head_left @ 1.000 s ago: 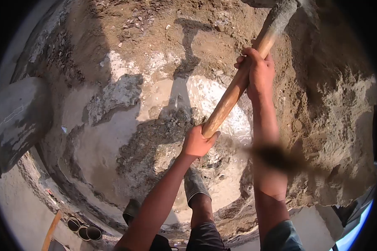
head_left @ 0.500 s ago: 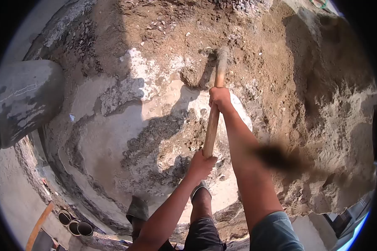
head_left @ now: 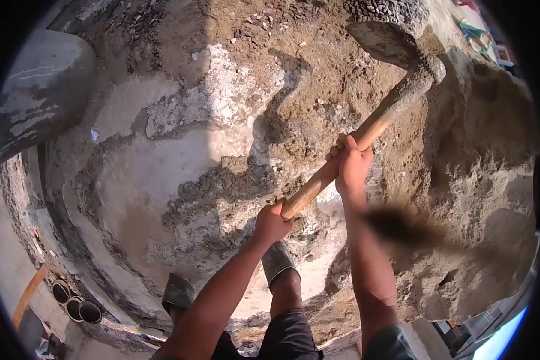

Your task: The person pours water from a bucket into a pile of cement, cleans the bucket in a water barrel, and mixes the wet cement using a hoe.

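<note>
A hoe with a wooden handle (head_left: 311, 193) and a wide, dirt-caked metal blade (head_left: 385, 43) slants from lower centre to upper right. My left hand (head_left: 273, 223) is wrapped round the lower end of the handle. Farther up the same handle, my right hand (head_left: 353, 163) grips it with closed fingers. The blade is raised over sandy ground (head_left: 324, 78), apart from it as far as its shadow shows. Below the hands lies a rough heap of wet, grey mix (head_left: 222, 204) beside a pale, wet patch (head_left: 156, 174).
A large grey container (head_left: 45, 90) lies at the upper left. Several dark round pots (head_left: 90, 312) and a wooden strip (head_left: 29, 297) are at the lower left. Gravel (head_left: 396, 13) lies at the top, and a sand mound (head_left: 480, 198) rises on the right. My boots (head_left: 277, 261) stand below.
Half a second ago the hoe head was down in the sand near the centre. It has since come up and to the right, and my right hand has moved right with the handle.
</note>
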`<action>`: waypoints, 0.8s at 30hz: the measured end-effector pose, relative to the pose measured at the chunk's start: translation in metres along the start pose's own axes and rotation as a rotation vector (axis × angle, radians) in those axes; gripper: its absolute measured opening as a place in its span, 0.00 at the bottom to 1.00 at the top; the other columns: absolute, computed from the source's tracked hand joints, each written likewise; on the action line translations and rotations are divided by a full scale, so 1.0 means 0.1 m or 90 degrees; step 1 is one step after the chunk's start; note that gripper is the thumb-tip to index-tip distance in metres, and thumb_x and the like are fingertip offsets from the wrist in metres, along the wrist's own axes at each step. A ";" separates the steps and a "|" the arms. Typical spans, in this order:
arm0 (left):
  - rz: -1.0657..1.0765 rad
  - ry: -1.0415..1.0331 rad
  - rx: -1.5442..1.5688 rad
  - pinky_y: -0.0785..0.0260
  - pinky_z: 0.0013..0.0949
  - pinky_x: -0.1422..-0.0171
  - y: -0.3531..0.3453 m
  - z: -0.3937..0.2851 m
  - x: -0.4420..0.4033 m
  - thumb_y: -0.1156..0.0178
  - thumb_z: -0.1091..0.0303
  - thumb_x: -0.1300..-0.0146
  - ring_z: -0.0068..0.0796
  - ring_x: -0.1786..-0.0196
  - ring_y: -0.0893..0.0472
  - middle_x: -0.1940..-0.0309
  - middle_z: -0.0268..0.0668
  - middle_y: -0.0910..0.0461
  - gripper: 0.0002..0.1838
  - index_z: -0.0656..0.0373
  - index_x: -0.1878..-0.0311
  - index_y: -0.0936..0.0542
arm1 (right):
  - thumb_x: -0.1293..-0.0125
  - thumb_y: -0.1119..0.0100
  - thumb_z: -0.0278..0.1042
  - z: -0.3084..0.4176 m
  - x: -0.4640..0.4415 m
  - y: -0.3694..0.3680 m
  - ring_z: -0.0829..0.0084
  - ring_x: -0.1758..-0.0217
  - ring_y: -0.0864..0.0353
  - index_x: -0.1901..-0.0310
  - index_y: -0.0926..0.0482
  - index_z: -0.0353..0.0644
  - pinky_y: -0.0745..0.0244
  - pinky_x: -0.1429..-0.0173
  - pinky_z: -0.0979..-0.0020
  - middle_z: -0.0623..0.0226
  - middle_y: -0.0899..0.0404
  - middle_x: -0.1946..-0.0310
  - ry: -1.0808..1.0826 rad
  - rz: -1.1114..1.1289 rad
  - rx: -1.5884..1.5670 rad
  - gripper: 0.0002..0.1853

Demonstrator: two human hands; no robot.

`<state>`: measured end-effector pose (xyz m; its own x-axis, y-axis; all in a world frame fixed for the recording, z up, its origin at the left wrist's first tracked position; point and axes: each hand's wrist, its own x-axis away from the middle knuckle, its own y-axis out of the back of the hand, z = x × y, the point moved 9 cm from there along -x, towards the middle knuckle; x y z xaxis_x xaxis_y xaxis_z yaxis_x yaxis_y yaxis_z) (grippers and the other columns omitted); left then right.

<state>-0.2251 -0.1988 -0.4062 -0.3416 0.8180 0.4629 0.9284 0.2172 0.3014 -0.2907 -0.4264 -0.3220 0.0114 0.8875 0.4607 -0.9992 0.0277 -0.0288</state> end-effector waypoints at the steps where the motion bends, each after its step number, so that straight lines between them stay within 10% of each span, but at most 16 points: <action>1: -0.005 -0.017 -0.004 0.25 0.47 0.61 -0.03 -0.16 -0.34 0.33 0.66 0.45 0.58 0.63 0.17 0.68 0.53 0.17 0.17 0.61 0.52 0.21 | 0.30 0.47 0.29 0.26 -0.29 -0.18 0.75 0.74 0.29 0.60 0.28 0.37 0.28 0.70 0.69 0.68 0.29 0.73 0.027 0.035 0.050 0.05; 6: -0.004 0.021 0.033 0.27 0.43 0.64 0.24 -0.76 -1.03 0.35 0.65 0.43 0.50 0.69 0.17 0.73 0.50 0.18 0.15 0.65 0.57 0.22 | 0.37 0.44 0.28 0.25 -1.55 -0.80 0.71 0.80 0.26 0.73 0.26 0.37 0.27 0.74 0.67 0.65 0.27 0.81 -0.003 0.036 0.281 0.08; 8: 0.023 0.254 0.092 0.27 0.42 0.65 0.16 -0.59 -0.57 0.37 0.64 0.43 0.47 0.70 0.17 0.72 0.47 0.17 0.16 0.65 0.57 0.22 | 0.43 0.47 0.28 -0.63 -1.57 -0.83 0.66 0.84 0.25 0.80 0.27 0.35 0.29 0.77 0.64 0.61 0.26 0.85 -0.143 0.137 0.408 0.10; 11: 0.025 0.344 0.200 0.31 0.37 0.71 0.10 -0.15 0.07 0.37 0.66 0.43 0.26 0.76 0.22 0.77 0.37 0.21 0.14 0.65 0.58 0.22 | 0.45 0.48 0.31 -1.03 -1.01 -0.84 0.63 0.84 0.22 0.78 0.24 0.32 0.27 0.77 0.63 0.57 0.24 0.84 -0.120 0.136 0.473 0.11; 15: 0.000 0.290 0.072 0.27 0.45 0.59 0.22 -0.37 0.76 0.37 0.65 0.42 0.54 0.64 0.17 0.71 0.51 0.19 0.14 0.66 0.59 0.23 | 0.43 0.45 0.29 -1.13 -0.35 -0.46 0.68 0.88 0.28 0.79 0.27 0.34 0.32 0.82 0.66 0.61 0.28 0.87 -0.218 0.157 0.339 0.10; 19: 0.059 0.235 0.132 0.25 0.48 0.60 -0.03 -0.05 1.71 0.36 0.64 0.42 0.57 0.62 0.17 0.68 0.53 0.19 0.16 0.63 0.55 0.24 | 0.42 0.42 0.26 -1.04 0.76 0.07 0.73 0.86 0.28 0.58 0.31 0.34 0.29 0.81 0.69 0.65 0.27 0.81 -0.263 0.107 0.271 0.12; 24: 0.038 0.141 0.084 0.24 0.46 0.60 0.27 -0.39 1.38 0.35 0.61 0.41 0.53 0.65 0.16 0.69 0.52 0.17 0.18 0.63 0.53 0.23 | 0.41 0.43 0.26 -0.75 0.43 0.04 0.72 0.79 0.25 0.61 0.28 0.35 0.26 0.77 0.70 0.65 0.26 0.77 -0.217 0.057 0.237 0.07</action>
<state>-0.2529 -0.1007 -0.3011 -0.2961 0.6976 0.6525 0.9538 0.2523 0.1632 -0.2913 -0.3532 -0.3690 -0.0256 0.6770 0.7355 -0.9422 -0.2621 0.2085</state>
